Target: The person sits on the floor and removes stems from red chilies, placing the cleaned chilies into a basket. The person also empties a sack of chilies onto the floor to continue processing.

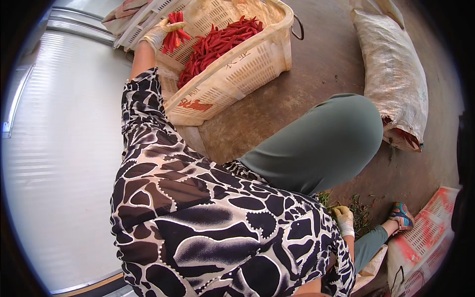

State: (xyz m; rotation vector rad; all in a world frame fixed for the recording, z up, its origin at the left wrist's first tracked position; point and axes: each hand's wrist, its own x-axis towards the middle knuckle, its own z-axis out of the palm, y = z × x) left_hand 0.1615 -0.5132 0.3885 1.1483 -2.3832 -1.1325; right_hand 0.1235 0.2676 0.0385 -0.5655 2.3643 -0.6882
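Note:
My left hand (157, 35), in a pale glove with yellowish fingers, is closed around a bunch of red chili peppers (174, 37). It is raised over the left side of a large cream plastic crate (257, 59). Inside that crate lies a heap of red chili peppers (217, 45), a little to the right of the held bunch. Far off at the lower right, my right hand (343, 220), gloved alike, hangs low beside green stems and scraps (362, 210) on the floor. Its fingers are curled in, and whatever they may hold is hidden.
A long white woven sack (394, 74) lies at the upper right, red peppers (406, 137) showing at its open end. Another crate, red-stained (425, 232), stands at the lower right near my shoe (402, 216). A pale ribbed panel (64, 163) fills the left side.

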